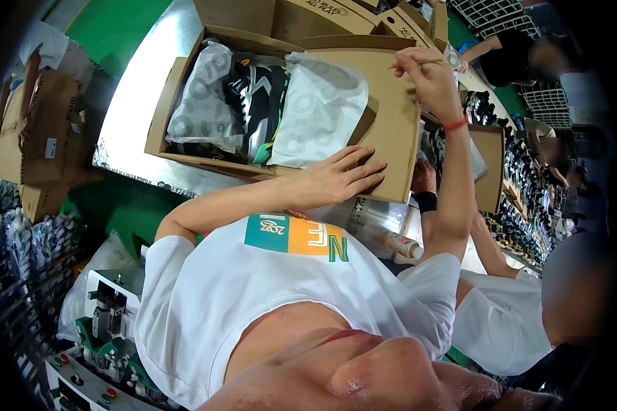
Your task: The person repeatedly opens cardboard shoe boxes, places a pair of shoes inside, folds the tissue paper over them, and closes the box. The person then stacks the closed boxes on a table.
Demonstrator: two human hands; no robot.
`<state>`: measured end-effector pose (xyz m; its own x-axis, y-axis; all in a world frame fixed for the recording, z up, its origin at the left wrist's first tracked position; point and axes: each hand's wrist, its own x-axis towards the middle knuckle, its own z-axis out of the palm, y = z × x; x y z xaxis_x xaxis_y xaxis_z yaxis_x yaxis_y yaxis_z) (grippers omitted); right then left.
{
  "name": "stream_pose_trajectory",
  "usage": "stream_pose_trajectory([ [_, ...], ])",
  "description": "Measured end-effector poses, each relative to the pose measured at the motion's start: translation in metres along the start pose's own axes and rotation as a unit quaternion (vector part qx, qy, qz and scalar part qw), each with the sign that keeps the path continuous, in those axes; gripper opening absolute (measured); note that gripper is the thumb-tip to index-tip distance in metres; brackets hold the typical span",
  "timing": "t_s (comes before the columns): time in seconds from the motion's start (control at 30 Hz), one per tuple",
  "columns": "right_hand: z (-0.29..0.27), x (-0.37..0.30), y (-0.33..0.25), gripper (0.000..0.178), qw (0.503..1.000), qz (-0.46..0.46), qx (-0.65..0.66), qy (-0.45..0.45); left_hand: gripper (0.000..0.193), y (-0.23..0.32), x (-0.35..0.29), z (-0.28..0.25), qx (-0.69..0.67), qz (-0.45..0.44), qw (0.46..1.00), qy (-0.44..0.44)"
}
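Observation:
An open brown cardboard shoebox (159,127) lies in front of me on a metal-topped table (134,96). Inside, a black, white and green sneaker (257,103) shows between a sheet of printed white tissue paper (319,113) on the right and more tissue (202,106) on the left. My left hand (343,177) rests with fingers stretched out on the near part of the brown cardboard lid (397,127), beside the tissue. At the lid's far right corner, my right hand (425,74) is raised, its fingers pinched around a thin stick-like thing, too small to name.
Further brown shoeboxes (322,15) stand behind. Close on my right is a co-worker in a white shirt (500,322), near another open box (487,164). Rows of shoes (528,219) line the right side. A machine (110,308) and a carton (51,127) stand on the left.

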<state>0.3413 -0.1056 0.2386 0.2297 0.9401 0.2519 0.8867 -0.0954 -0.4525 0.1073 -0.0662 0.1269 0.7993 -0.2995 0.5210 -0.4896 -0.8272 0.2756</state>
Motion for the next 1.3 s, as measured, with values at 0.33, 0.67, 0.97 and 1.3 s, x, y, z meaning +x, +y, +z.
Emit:
stream_pose_trajectory([
  [0.33, 0.01, -0.001, 0.023, 0.027, 0.973, 0.094, -0.193, -0.086, 0.053, 0.002, 0.0, 0.001, 0.007, -0.015, 1.0, 0.023],
  [0.67, 0.014, -0.052, -0.008, 0.034, 0.823, 0.023, 0.21, 0.527, 0.077, -0.022, -0.072, -0.056, -0.03, -0.153, 0.925, 0.347],
  [0.97, 0.248, -0.222, -0.013, 0.036, 0.657, 0.507, 0.518, 0.207, 0.054, -0.088, -0.322, -0.059, -0.179, -0.635, 0.522, 0.541],
  [1.3, 0.312, -0.221, 0.055, 0.025, 0.252, 0.511, 0.696, 0.436, 0.061, -0.169, -0.384, -0.033, -0.392, -0.629, 0.509, 0.438],
])
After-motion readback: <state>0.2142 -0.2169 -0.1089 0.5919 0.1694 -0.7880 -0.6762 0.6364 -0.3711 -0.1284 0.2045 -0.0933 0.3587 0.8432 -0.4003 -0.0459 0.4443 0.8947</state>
